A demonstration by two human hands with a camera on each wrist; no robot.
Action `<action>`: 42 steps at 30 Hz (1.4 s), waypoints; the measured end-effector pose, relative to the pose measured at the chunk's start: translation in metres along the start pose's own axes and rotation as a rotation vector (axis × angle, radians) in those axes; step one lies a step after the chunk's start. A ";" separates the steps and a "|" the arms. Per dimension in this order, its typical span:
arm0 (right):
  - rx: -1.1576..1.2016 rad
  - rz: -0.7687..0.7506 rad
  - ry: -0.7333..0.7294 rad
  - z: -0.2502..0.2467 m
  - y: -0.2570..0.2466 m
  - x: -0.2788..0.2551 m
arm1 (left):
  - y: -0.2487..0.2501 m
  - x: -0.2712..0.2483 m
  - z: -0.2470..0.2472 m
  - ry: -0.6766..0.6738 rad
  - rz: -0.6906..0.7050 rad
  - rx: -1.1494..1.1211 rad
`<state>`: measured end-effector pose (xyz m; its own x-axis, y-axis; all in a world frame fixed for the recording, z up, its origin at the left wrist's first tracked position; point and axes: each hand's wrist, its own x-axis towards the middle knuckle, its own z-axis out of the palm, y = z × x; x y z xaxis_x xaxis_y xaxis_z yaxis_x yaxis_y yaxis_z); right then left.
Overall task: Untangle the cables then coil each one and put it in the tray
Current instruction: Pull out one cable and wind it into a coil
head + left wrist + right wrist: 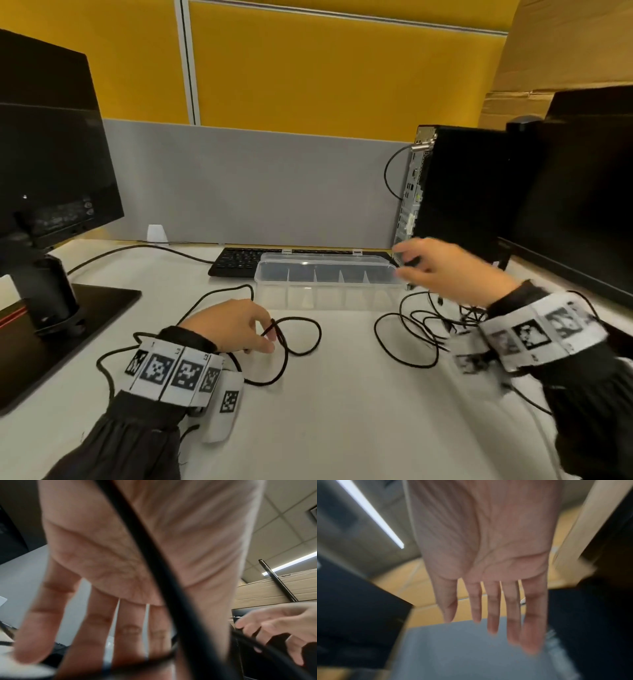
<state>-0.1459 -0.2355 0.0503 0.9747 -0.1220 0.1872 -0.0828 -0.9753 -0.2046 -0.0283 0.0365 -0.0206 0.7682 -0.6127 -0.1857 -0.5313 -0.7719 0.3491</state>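
A thick black cable [319, 334] lies in loose loops on the white desk at the left. My left hand [269, 334] pinches a bend of it between thumb and forefinger; in the left wrist view the cable [145, 545] crosses in front of the palm of that hand [130, 642]. A tangle of thinner black cables [424, 322] lies at the right. My right hand [402, 265] hovers above that tangle, blurred, by the right end of the clear divided tray [325, 298]. The right wrist view shows the right hand [493, 628] with straight fingers, holding nothing. The tray's compartments look empty.
A black keyboard [236, 262] sits just behind the tray. A monitor [51, 154] on its stand base [85, 325] fills the left. A computer tower [462, 192] and a second monitor [582, 205] stand at the right. A grey partition closes the back.
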 end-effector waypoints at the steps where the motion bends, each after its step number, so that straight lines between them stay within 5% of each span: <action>1: 0.085 -0.069 -0.123 0.012 -0.021 0.002 | 0.002 -0.001 0.000 0.046 0.036 -0.013; 3: 0.313 -0.100 -0.341 0.039 -0.058 0.007 | 0.006 -0.002 0.000 0.147 0.109 -0.076; 5: 0.464 -0.093 -0.406 0.066 -0.082 0.012 | 0.008 0.000 0.002 0.238 0.193 -0.150; 9: 0.632 -0.109 -0.192 0.094 -0.097 0.016 | 0.010 0.001 0.001 0.330 0.322 -0.249; 12: 1.040 -0.075 -0.121 0.091 -0.093 0.014 | 0.012 0.000 -0.001 0.438 0.391 -0.333; 17: 1.546 -0.019 0.101 0.072 -0.067 0.006 | -0.001 -0.008 -0.016 0.696 0.301 -0.402; 23: 1.109 0.030 0.548 0.043 -0.030 -0.003 | -0.012 -0.013 -0.029 0.791 0.286 -0.366; 27: 0.739 -0.025 0.668 0.018 -0.009 -0.011 | -0.019 -0.024 -0.045 0.894 0.304 -0.383; 29: 0.515 -0.065 0.626 0.002 -0.004 -0.017 | -0.018 -0.033 -0.056 0.918 0.333 -0.412; 34: 0.319 -0.069 0.201 -0.029 -0.003 -0.020 | -0.008 -0.057 -0.092 1.009 0.458 -0.323; 38: 0.588 -0.166 0.154 -0.042 -0.023 -0.012 | 0.010 -0.057 -0.095 0.655 0.410 -0.258; 42: 0.575 -0.383 0.195 -0.043 -0.068 -0.008 | 0.053 -0.050 -0.083 0.521 0.505 -0.415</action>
<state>-0.1573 -0.1758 0.1036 0.8539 0.1264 0.5048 0.4327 -0.7114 -0.5538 -0.0648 0.0403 0.0833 0.5942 -0.6327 0.4966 -0.7595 -0.2382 0.6053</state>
